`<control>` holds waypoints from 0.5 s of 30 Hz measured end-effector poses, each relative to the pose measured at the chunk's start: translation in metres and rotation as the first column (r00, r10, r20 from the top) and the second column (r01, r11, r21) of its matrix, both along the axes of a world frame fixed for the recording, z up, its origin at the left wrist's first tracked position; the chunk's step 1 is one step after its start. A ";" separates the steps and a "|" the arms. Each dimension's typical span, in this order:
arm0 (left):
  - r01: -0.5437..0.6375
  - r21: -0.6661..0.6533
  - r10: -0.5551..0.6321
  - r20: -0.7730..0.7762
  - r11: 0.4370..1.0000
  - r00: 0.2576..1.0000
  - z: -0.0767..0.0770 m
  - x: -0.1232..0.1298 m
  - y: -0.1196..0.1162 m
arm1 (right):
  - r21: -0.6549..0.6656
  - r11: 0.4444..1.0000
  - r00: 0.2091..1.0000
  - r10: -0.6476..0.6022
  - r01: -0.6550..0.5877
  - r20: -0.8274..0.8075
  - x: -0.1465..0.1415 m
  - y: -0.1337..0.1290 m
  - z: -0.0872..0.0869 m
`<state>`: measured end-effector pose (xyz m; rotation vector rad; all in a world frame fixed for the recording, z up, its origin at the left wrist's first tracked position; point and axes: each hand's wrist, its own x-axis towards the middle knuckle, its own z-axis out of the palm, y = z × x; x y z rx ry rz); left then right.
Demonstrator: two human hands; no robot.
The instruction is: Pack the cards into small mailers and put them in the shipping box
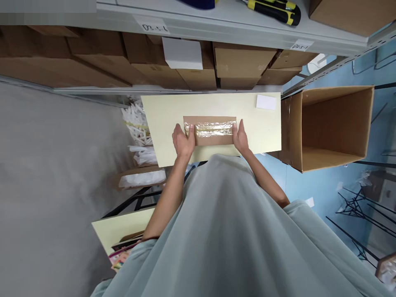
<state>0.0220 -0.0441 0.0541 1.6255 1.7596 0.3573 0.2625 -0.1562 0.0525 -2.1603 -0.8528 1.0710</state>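
Note:
A brown cardboard box [213, 141] with shiny clear tape along its middle lies before me on a pale yellow board [167, 111]. My left hand [183, 141] grips its left end, the thumb resting on top. At the opposite end my right hand [240, 136] presses against the side, thumb on the upper edge and fingers along the outside. Both hands hold the box between them. Its underside is hidden.
A white paper slip [266, 102] lies on the board's far right. Beyond runs a metal shelf [222, 34] with several cardboard boxes [244, 62] and a yellow-black screwdriver [275, 10]. To the right stands a large open carton [337, 123]; white packing material [137, 123] is at left.

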 end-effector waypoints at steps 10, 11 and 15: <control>0.112 -0.117 -0.092 0.159 0.987 0.983 0.011 -0.009 0.007 | 0.012 0.992 0.935 0.118 -0.129 0.335 0.000 -0.004 0.013; 0.129 -0.096 -0.109 0.184 0.987 0.977 0.015 -0.013 0.012 | 0.046 0.989 0.923 0.117 -0.144 0.366 0.002 -0.001 0.018; 0.110 0.059 -0.122 0.252 0.992 0.960 0.027 -0.022 0.026 | 0.215 0.960 0.900 0.073 -0.180 0.429 0.011 0.006 0.037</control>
